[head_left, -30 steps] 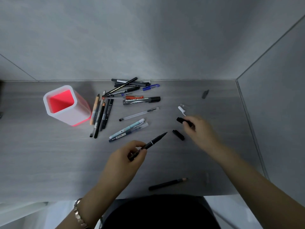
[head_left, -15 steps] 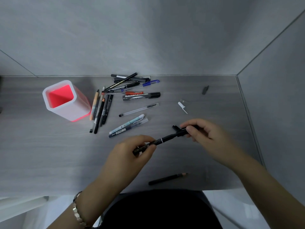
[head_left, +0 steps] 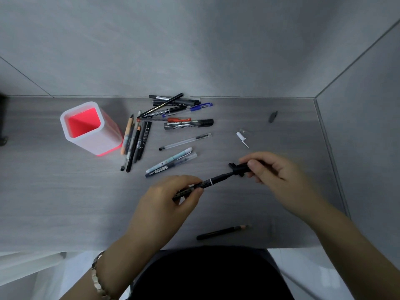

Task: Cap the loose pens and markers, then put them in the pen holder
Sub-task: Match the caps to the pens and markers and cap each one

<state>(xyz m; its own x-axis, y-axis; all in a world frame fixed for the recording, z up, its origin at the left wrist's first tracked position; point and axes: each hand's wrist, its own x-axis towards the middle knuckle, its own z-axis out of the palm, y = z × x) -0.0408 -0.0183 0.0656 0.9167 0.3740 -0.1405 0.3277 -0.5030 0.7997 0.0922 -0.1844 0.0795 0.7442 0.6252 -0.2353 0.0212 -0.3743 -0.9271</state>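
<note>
My left hand (head_left: 166, 199) grips the rear half of a thin black pen (head_left: 213, 181) that points up and to the right. My right hand (head_left: 273, 173) pinches a black cap (head_left: 240, 168) sitting on the pen's tip. Another black cap lies on the desk just behind it, partly hidden. The white pen holder (head_left: 91, 128) with a red inside stands upright at the left. Between the holder and my hands lie several loose pens and markers (head_left: 171, 118).
A white cap (head_left: 242, 138) and a small dark cap (head_left: 272, 116) lie at the right rear of the grey desk (head_left: 65, 202). A black pencil (head_left: 223, 232) lies near the front edge. Walls close the desk at the back and right.
My right hand picked a black cap off the desk and brought it onto the tip of the pen in my left hand. The pen has stayed in my left hand.
</note>
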